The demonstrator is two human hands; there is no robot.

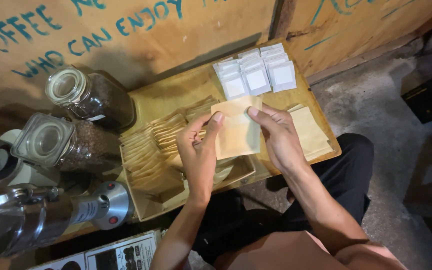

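1. I have my left hand pinching the left edge of a tan paper pouch, thumb on top, fingers curled behind.
2. My right hand grips the pouch's right edge, thumb on the front face, fingers closed on it.
3. Pouch is held flat, above the wooden tray.
4. Box under my left hand holds a stack of the same pouches.
5. White packets sit in rows at the tray's far end.
6. Two glass jars of coffee beans left of the box.
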